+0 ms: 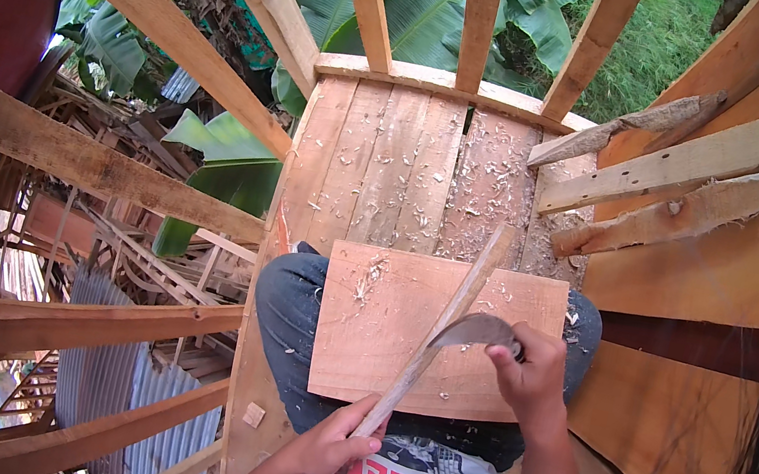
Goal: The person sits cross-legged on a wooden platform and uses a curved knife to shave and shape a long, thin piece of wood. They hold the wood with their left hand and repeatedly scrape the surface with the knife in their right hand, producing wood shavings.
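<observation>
A wooden board (360, 345) lies across my lap with a few curled shavings on it. Over it slants a slim wooden stick (464, 288), running from my belly up to the board's far edge. My left hand (339, 445) is closed round the stick's lower part, just off the board's near edge. In my right hand (533, 374) is a curved knife (473, 330), its handle mostly hidden by my fingers. The blade's tip meets the stick, or nearly so, around its middle; the exact contact is hard to make out.
Shavings litter the plank floor (392, 168) ahead. Several rough wood offcuts (659, 175) lean against the panel wall (696, 283) at right. Wooden railing slats (110, 154) enclose the left and far sides, with banana leaves (229, 170) beyond. A small wood block (254, 414) sits at my left.
</observation>
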`<state>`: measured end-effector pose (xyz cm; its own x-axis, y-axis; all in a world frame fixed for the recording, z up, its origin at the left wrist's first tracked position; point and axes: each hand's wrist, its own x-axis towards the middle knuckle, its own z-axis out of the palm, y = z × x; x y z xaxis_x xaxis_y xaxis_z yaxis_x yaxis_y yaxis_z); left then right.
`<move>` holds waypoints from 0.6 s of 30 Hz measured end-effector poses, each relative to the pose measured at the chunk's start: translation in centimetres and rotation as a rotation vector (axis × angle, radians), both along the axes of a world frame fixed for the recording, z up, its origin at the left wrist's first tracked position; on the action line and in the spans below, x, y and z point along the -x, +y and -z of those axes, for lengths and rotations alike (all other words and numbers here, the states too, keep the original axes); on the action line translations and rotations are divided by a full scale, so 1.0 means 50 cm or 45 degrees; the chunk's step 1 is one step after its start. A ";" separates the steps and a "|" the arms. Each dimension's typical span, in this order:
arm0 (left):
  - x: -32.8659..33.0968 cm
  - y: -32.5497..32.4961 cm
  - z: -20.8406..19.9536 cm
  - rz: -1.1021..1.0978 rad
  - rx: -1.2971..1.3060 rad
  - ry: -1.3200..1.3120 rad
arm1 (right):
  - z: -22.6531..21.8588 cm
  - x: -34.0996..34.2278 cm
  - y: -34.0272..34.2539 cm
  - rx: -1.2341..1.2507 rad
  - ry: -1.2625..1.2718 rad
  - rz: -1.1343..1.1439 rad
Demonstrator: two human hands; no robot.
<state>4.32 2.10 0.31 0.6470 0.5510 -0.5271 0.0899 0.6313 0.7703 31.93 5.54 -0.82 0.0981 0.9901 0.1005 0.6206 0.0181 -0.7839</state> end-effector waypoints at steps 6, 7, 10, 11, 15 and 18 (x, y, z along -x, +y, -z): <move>-0.004 0.005 -0.003 0.011 0.005 0.065 | 0.013 0.052 -0.020 -0.101 -0.073 -0.202; -0.006 0.004 -0.005 0.008 -0.038 0.105 | 0.021 0.045 -0.021 -0.117 -0.117 -0.204; -0.007 -0.002 0.002 0.060 -0.192 0.157 | 0.037 0.029 -0.013 -0.156 -0.184 -0.202; -0.008 -0.005 0.004 0.056 -0.216 0.162 | 0.038 0.022 -0.010 -0.161 -0.204 -0.204; 0.001 -0.013 0.016 0.080 -0.235 0.164 | 0.035 -0.006 0.013 -0.243 -0.292 -0.148; -0.004 -0.017 0.000 0.097 -0.100 0.191 | 0.043 -0.004 0.020 -0.310 -0.282 -0.059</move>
